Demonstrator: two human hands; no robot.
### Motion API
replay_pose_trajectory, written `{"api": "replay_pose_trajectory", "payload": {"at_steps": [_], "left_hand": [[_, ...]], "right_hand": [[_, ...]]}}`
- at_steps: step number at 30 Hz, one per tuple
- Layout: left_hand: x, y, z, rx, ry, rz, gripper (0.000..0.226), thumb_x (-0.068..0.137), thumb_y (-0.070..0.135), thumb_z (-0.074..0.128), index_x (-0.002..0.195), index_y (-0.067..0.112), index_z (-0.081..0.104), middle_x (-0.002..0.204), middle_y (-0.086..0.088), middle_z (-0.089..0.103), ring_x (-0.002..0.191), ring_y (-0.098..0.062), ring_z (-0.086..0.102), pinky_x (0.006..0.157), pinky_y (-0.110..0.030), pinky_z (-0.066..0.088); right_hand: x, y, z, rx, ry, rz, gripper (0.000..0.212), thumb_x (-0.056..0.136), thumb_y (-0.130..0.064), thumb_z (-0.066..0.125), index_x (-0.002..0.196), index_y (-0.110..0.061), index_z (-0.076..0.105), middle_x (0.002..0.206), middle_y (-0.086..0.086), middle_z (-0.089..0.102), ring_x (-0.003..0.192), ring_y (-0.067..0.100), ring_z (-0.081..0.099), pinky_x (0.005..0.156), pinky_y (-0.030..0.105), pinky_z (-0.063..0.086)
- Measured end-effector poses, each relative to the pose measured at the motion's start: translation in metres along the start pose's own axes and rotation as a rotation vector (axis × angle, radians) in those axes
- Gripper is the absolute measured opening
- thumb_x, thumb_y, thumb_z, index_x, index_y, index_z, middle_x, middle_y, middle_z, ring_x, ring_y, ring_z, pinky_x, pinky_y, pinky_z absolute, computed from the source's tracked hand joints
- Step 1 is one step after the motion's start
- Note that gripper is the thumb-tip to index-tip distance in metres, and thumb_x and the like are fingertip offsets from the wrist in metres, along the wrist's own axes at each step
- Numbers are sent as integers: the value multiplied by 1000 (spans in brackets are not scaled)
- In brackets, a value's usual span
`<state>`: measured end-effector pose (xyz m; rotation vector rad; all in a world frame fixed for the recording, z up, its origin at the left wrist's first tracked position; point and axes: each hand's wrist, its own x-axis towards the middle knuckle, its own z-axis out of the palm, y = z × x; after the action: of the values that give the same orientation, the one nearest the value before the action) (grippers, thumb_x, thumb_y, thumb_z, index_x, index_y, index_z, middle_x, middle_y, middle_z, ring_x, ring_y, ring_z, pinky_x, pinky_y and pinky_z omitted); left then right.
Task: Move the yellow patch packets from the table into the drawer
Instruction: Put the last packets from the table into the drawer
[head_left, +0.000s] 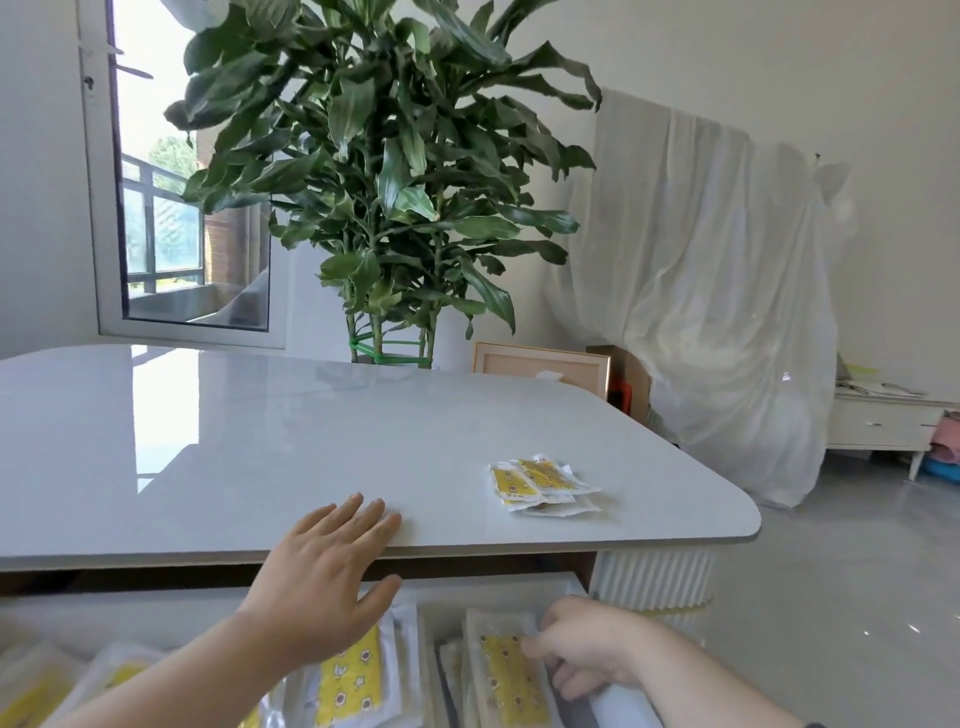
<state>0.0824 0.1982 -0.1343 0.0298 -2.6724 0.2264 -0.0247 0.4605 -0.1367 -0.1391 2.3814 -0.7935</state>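
A small pile of yellow patch packets (543, 486) lies on the pale table (260, 457) near its front right corner. Below the table edge the open drawer (483, 597) holds several more yellow packets in clear wrappers. My left hand (327, 587) has straight fingers resting on the table's front edge, well left of the pile. Inside the drawer, my right hand (582, 647) curls its fingers on a yellow packet (511, 675) standing at the drawer's right side.
A large potted plant (395, 182) stands behind the table. A picture frame (540, 366), a white sheet draped over furniture (717, 291) and a low white cabinet (883, 423) are at the right. A window (161, 208) is at the back left.
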Motion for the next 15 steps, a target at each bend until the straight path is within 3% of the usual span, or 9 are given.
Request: {"api": "replay_pose_trajectory", "payload": {"at_steps": [4, 7, 9, 15], "left_hand": [[-2, 0, 0, -21, -2, 14, 57, 82, 60, 43, 124, 28, 65, 126, 6, 65, 120, -16, 59, 102, -27, 24], [-2, 0, 2, -56, 16, 7, 56, 81, 60, 42, 122, 29, 66, 124, 7, 66, 117, -14, 61, 101, -26, 25], [-1, 0, 4, -78, 11, -4, 56, 80, 60, 42, 120, 30, 68, 121, 8, 67, 114, -13, 63, 99, -26, 26], [4, 4, 7, -133, 32, -57, 57, 80, 60, 38, 116, 30, 70, 119, 9, 69, 111, -12, 65, 96, -24, 31]], "right_hand": [[-19, -1, -9, -29, 58, -156, 60, 83, -41, 64, 137, -23, 45, 115, 2, 56, 93, 13, 59, 75, 23, 53], [-34, -10, -26, 97, 56, -301, 34, 88, -30, 62, 120, -20, 57, 109, 0, 61, 92, 14, 60, 87, 31, 54], [-47, -16, -43, 268, 59, -354, 15, 91, -25, 62, 104, -19, 62, 104, 2, 63, 93, 17, 63, 87, 33, 55], [-67, -18, -84, 652, 148, -472, 16, 94, -15, 58, 101, -2, 64, 87, 13, 67, 71, 23, 65, 64, 34, 57]]}}
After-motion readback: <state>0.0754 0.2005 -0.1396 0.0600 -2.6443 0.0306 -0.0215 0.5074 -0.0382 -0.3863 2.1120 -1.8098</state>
